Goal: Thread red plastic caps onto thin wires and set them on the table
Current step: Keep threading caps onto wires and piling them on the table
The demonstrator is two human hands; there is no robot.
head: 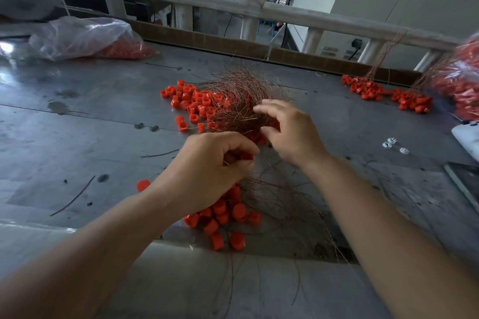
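My left hand (211, 169) curls around a red plastic cap (245, 156) at the middle of the metal table (90, 116). My right hand (290, 129) hovers just right of it with loosely bent fingers, reaching into a tangle of thin copper wires (233, 93); whether it pinches a wire is unclear. Loose red caps (191, 101) lie left of the wire tangle. Below my left hand lies a second heap of red caps (225, 217) with wires (280, 202) trailing to the right.
A clear bag of red caps (85, 36) lies at the back left. Caps strung on wires (386, 93) lie at the back right beside another bag (461, 80). Small white pieces (392, 144) and a white object (466, 134) sit at the right edge. A railing (233, 5) runs behind.
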